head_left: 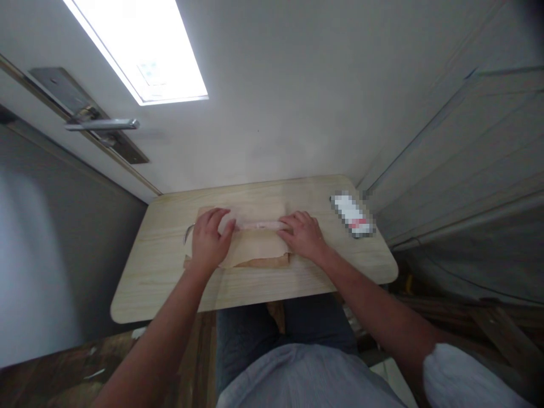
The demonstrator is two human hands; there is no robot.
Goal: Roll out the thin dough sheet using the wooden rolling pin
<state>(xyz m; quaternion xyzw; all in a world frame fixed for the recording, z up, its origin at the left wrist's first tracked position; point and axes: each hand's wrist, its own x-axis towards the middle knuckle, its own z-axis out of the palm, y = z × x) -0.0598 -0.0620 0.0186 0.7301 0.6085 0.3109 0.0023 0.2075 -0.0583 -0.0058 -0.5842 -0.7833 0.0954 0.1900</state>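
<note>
A beige sheet (255, 246), paper or cloth, lies across the middle of the table with a browner layer (267, 261) showing under its near edge. Along it runs a narrow pale strip (257, 225), roughly left to right. My left hand (209, 238) rests over the sheet's left part, thumb and fingers apart, close to the strip's left end. At the strip's right end, my right hand (304, 233) has its thumb and fingers closed on it. A curved metal piece (187, 233) pokes out left of my left hand; the rest of it is hidden.
The light wood table (157, 283) has rounded corners and stands against a white door (272, 130). A phone-like object (352, 214), pixelated, lies at the table's right end. A metal door handle (102, 124) juts out at upper left. A wall (467, 158) bounds the right side.
</note>
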